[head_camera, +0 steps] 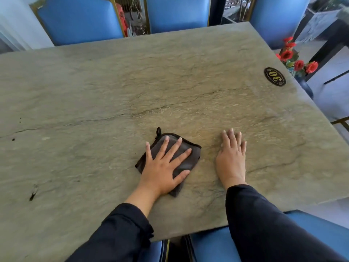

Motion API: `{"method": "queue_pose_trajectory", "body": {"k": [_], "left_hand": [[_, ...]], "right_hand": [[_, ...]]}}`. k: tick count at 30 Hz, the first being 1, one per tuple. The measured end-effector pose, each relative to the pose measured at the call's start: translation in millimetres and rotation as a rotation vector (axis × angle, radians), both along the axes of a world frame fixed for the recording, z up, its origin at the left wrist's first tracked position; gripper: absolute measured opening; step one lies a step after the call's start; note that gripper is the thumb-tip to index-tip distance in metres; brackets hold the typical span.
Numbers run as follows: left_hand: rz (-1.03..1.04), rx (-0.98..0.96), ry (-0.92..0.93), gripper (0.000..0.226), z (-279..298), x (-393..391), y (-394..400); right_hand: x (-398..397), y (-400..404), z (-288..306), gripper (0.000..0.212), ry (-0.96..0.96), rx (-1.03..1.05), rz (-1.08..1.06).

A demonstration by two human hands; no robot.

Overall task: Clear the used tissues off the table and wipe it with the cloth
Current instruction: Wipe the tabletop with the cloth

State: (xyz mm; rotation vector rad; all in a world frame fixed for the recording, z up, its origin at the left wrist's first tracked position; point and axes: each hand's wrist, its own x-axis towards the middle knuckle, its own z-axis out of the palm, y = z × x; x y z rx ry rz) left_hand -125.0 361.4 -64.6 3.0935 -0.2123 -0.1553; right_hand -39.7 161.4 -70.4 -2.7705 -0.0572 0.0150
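A dark grey cloth [190, 150] with a black hem and a small loop lies flat on the greenish stone table [132, 82], near its front edge. My left hand [164, 165] presses on the cloth palm down, fingers spread, covering most of it. To the right of the cloth, my right hand [231, 157] rests flat on the bare tabletop with its fingers together and nothing in it. I see no tissues anywhere on the table.
A black oval number plaque [274, 76] reading 30 sits near the table's right edge. Red flowers [294, 57] in a dark vase stand beyond that edge. Blue chairs [81, 19] line the far side and another blue chair [311, 227] stands at the near side. Small dark specks [33, 194] mark the left tabletop.
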Motion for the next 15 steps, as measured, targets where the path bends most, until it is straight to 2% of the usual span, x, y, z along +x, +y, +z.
{"method": "queue_pose_trajectory", "body": {"k": [4, 7, 9, 12, 15], "left_hand": [[0.264, -0.036, 0.057, 0.060, 1.9, 37.3, 30.1], [0.325, -0.033, 0.040, 0.061, 0.1, 37.0, 22.6], [0.285, -0.020, 0.012, 0.063, -1.9, 16.5, 4.4], [0.121, -0.019, -0.014, 0.063, -3.1, -22.0, -19.9], [0.055, -0.039, -0.026, 0.062, -3.3, -37.6, -20.6]], "right_hand": [[0.0, 0.0, -1.0, 0.055, 0.015, -0.036, 0.011], [0.0, -0.1, -0.2, 0.053, 0.025, -0.043, 0.008], [-1.4, 1.8, -0.9, 0.052, 0.018, -0.063, 0.003], [-3.3, 4.9, 1.3, 0.053, 0.010, -0.118, -0.027], [-11.2, 12.4, 5.9, 0.054, 0.010, -0.154, -0.139]]}}
